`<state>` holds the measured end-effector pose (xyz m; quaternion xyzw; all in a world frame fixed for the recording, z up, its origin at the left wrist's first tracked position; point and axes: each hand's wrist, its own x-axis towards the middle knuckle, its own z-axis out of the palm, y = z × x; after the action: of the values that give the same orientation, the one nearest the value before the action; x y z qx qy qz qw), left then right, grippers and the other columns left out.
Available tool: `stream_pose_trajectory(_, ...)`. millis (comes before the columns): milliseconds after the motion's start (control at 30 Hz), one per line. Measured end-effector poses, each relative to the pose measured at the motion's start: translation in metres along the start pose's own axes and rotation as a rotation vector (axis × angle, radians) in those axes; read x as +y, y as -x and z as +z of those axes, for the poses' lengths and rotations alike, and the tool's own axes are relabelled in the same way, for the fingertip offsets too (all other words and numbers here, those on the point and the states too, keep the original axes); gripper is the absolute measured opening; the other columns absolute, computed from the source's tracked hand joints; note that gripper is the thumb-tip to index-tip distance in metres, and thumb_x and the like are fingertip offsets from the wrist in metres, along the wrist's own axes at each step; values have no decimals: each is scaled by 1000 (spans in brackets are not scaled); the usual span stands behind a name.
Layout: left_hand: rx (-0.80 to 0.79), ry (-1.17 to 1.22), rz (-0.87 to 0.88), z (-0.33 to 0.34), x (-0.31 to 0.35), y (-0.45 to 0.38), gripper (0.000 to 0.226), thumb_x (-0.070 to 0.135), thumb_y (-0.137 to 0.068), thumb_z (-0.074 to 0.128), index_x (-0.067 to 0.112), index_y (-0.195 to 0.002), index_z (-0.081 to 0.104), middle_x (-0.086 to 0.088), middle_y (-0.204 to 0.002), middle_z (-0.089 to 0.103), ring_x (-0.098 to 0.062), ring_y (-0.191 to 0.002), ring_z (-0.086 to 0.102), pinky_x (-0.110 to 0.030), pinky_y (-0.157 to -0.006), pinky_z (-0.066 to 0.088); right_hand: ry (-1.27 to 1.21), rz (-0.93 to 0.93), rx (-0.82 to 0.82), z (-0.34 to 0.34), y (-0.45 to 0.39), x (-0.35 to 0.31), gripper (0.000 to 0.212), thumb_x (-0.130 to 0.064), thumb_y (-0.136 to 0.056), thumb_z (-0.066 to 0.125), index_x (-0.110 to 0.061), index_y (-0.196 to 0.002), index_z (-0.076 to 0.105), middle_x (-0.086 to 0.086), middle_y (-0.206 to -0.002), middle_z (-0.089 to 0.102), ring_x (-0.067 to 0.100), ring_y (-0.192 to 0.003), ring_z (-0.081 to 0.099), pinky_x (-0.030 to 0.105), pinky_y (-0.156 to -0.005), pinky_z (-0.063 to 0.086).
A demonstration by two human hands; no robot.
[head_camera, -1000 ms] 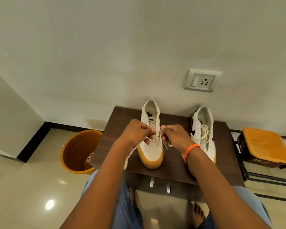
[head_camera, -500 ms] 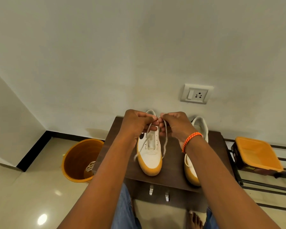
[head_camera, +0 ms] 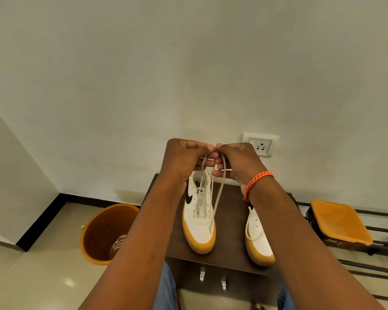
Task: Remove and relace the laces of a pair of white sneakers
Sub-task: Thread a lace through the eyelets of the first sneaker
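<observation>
Left white leather sneaker with gum-yellow sole [head_camera: 199,222]: toe nearest, on dark brown wooden cabinet top [head_camera: 230,220]. Its cream flat cotton lace [head_camera: 217,195] is pinched and raised by left hand [head_camera: 186,162] and right hand [head_camera: 238,163], fingers curled, likely evening both ends. Right matching white sneaker [head_camera: 258,240]: beside it, loosely laced, partly hidden.
</observation>
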<state>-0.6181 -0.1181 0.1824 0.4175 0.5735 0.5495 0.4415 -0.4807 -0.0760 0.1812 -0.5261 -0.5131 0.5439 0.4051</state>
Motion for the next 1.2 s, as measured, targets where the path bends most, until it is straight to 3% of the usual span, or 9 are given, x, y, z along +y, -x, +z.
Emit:
stream_pose_trajectory(267, 9, 3, 83, 0, 33, 7, 8, 12, -97, 75, 12, -92, 81, -5, -81, 81, -17, -72, 79, -20, -66, 61, 1, -70, 36, 0, 12, -35, 30, -20, -103, 61, -2, -82, 73, 6, -61, 64, 13, -51, 62, 34, -62, 65)
stream_pose_trajectory(467, 48, 13, 139, 4, 54, 9, 10, 16, -97, 75, 18, -90, 81, -2, -82, 81, -18, -75, 80, -24, -72, 64, -79, -107, 81, 3, 20, -57, 30, -17, -103, 61, -3, -80, 73, 3, -55, 63, 12, -48, 62, 36, -63, 65)
stream_pose_trajectory(733, 60, 49, 212, 10, 84, 8, 7, 15, -97, 75, 13, -95, 82, -4, -83, 81, -19, -77, 80, -26, -75, 65, -152, -167, 143, 1, 26, -88, 28, -16, -102, 61, 0, -83, 73, 7, -58, 64, 15, -48, 63, 35, -62, 65)
stream_pose_trajectory(900, 60, 76, 264, 12, 101, 11, 7, 14, -97, 75, 13, -95, 81, -2, -81, 81, -16, -74, 80, -19, -68, 62, -189, -217, 162, -1, 28, -103, 27, -16, -101, 61, 0, -83, 74, 4, -57, 66, 15, -52, 66, 34, -61, 64)
stream_pose_trajectory(967, 59, 74, 291, 12, 110, 12, 7, 14, -96, 75, 14, -93, 81, -2, -81, 81, -17, -73, 80, -23, -72, 63, -185, -241, 171, -2, 28, -110, 27, -16, -101, 62, -1, -81, 74, 3, -57, 66, 13, -50, 64, 32, -59, 62)
stream_pose_trajectory(1067, 103, 27, 351, 13, 122, 9, 10, 18, -95, 77, 20, -86, 81, 0, -79, 80, -17, -74, 79, -35, -83, 65, -117, -320, 206, -2, 28, -121, 28, -19, -100, 64, -7, -77, 75, 5, -67, 68, 12, -61, 63, 28, -60, 61)
stream_pose_trajectory(1200, 242, -12, 414, 13, 130, 3, 13, 32, -88, 85, 32, -77, 80, 12, -81, 79, -11, -84, 77, -44, -90, 64, -118, -382, 199, 1, 27, -129, 24, -23, -97, 68, -13, -77, 77, 4, -82, 77, 17, -88, 72, 34, -76, 63)
